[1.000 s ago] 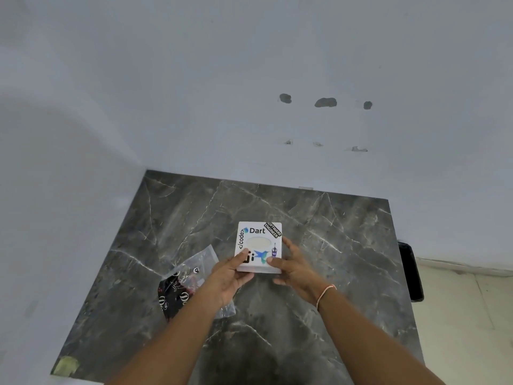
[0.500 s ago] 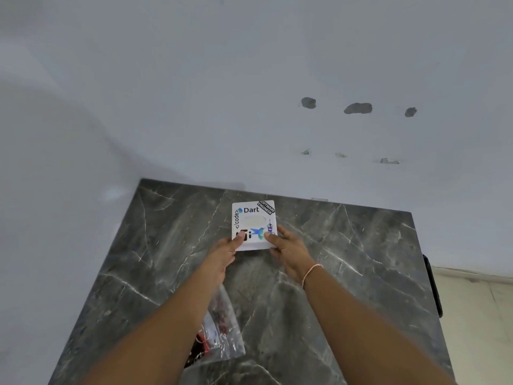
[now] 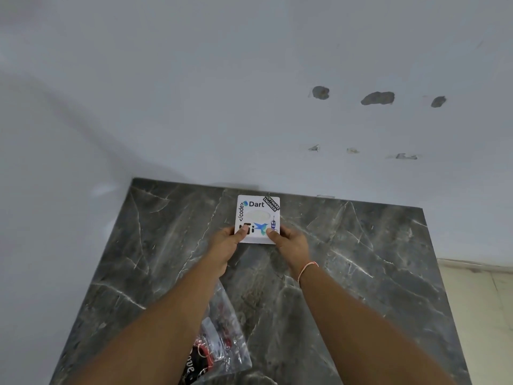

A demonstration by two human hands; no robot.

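A white stickered box (image 3: pixel 258 218) is held near the twelve o'clock edge of the marble table (image 3: pixel 361 259), its near corners pinched by the left hand (image 3: pixel 226 244) and the right hand (image 3: pixel 291 243), with a plastic bag (image 3: pixel 222 343) seen at six o'clock.

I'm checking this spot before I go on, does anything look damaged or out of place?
The wall has three grey patches that look like missing paint, with smaller chips below. The box looks fine.

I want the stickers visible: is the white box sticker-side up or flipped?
Sticker-side up: the white box shows its Dart and bird stickers to the camera, its near edge pinched by the left hand and right hand.
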